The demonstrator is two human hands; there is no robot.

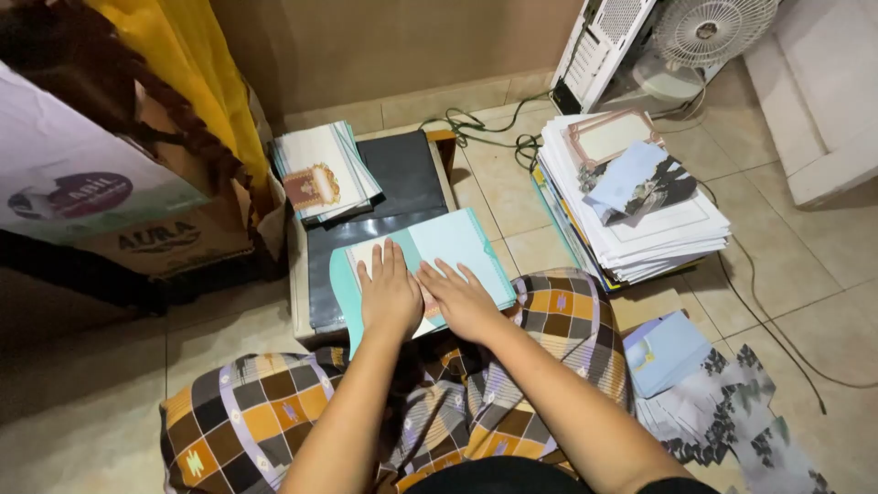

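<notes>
Teal folder (457, 247), lying open on a low dark table (412, 178) just ahead of the knees, pinned flat under both hands. Left hand (390, 297) pressed palm-down on the folder's left half, fingers (389, 261) stretched out straight and close together, gripping nothing. Right hand (465, 302) laid just beside it, touching or nearly so, fingers spread and flat too, likewise holding nothing. Probably weighted this way to keep the leaves from springing up along the crease. Long axis of the folder running left to right across the table, tilted slightly so the right end sits farther away; fold line running away from the body, between the two hands. Cream paper with some print peeking out beneath the palms, details too small to make out.

Farther back on the table, touching its left rear corner, a small pile of cream cards (322, 172) with a gold-and-maroon emblem. Well apart to the right, on the tiled floor (805, 265), a tall stack of white sheets (640, 220) topped by a pale blue envelope (626, 178). Nearer on the right, another blue envelope (666, 352) resting on leaf-patterned papers (732, 421). Checked cloth (256, 421) draped over the lap. White fan (709, 32) at the back.
</notes>
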